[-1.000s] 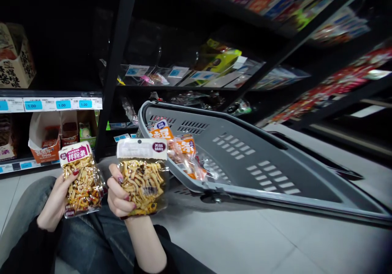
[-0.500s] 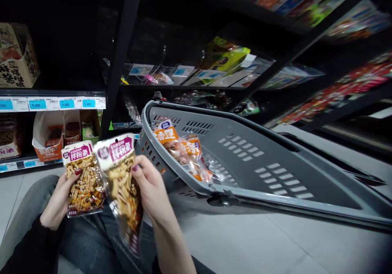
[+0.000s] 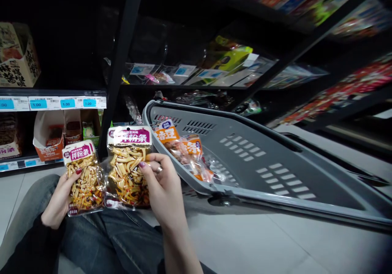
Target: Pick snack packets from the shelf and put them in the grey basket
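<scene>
My left hand [image 3: 61, 198] grips a clear snack packet [image 3: 87, 180] with a white and purple label by its left edge, thumb across the front. A second snack packet [image 3: 127, 176] of the same look, filled with pale strips in reddish-brown seasoning, is pinched by its right edge in my right hand [image 3: 165, 188]. Both packets face me side by side, their lower edges close together above my knees. Just right of my right hand stands a grey shopping basket [image 3: 245, 151]. Several orange-labelled packets [image 3: 186, 149] lie inside it.
Dark shelves [image 3: 125, 41] rise in front, carrying price tags [image 3: 65, 103]. An orange and white display box [image 3: 49, 137] sits on the lower left shelf, a beige carton [image 3: 18, 57] above it. Light floor tiles [image 3: 254, 241] extend below the basket.
The packet in my right hand has turned from a slanted, narrow view to facing me squarely. My right hand moved slightly right with it. The left hand stayed nearly still.
</scene>
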`<state>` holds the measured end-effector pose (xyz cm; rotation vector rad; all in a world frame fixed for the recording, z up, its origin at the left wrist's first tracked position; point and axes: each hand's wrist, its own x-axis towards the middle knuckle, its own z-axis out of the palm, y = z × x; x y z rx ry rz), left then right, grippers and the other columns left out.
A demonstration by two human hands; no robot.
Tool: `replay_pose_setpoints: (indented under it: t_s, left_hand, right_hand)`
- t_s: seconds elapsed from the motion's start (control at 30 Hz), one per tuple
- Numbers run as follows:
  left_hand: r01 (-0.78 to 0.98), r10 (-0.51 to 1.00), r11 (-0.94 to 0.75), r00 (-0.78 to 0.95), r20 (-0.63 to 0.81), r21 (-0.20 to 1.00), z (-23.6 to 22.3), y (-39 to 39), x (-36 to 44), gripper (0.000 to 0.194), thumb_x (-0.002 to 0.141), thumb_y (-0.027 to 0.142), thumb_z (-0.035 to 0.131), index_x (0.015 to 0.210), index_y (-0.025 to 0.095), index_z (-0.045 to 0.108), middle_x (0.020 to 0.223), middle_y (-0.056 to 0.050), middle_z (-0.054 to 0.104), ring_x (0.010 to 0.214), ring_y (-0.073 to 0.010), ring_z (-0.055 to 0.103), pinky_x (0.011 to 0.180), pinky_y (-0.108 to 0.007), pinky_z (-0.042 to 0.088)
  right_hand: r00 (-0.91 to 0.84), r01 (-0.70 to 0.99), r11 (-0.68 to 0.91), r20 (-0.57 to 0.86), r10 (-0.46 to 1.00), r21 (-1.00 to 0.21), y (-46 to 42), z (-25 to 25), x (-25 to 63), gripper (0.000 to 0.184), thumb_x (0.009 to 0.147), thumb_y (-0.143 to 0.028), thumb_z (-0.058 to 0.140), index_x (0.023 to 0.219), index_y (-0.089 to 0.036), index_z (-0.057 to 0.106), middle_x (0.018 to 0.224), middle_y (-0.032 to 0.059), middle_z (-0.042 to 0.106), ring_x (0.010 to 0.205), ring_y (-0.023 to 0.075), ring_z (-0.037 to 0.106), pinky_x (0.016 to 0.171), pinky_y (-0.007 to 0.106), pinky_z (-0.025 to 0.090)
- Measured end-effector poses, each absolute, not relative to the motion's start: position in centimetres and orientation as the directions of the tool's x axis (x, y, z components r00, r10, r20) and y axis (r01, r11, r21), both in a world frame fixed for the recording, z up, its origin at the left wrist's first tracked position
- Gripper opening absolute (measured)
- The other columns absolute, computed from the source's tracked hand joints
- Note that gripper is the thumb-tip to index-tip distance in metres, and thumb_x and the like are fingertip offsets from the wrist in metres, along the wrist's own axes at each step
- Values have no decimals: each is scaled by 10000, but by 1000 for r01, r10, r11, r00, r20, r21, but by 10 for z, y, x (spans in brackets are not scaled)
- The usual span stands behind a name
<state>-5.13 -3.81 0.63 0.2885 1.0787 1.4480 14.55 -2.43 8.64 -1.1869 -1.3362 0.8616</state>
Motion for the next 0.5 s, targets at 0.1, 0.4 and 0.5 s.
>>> replay_pose_setpoints:
  t_s: [0.1, 0.4, 0.5]
  left_hand:
    - [-645, 886, 185, -216, -409, 742, 4, -38, -52, 213, 738, 123, 614, 948, 160, 618, 824, -70, 739, 800, -229, 695, 725, -317, 566]
    - [-651, 868, 202, -227, -442, 732, 2, -37, -51, 262, 724, 131, 621, 985, 151, 618, 811, -81, 738, 773, -238, 698, 718, -340, 566]
    - [-711, 843, 248, -177, -508, 658, 3, -39, -54, 280, 742, 170, 605, 1021, 162, 608, 828, -92, 738, 825, -261, 690, 731, -382, 563]
  right_hand:
    - [49, -37, 220, 218, 975, -975, -22, 86, 144, 141, 812, -317, 525, 870, -202, 466, 672, -33, 504, 598, 112, 483, 555, 218, 395]
    - [-532, -788, -434, 127, 837, -438, -20, 74, 126, 167, 797, -350, 507, 777, -195, 446, 487, -123, 295, 304, 2, 65, 321, 111, 135]
    - [-621, -766, -530, 205, 756, -364, -17, 65, 124, 157, 821, -333, 467, 754, -205, 406, 455, -138, 294, 253, -14, 15, 282, 98, 77]
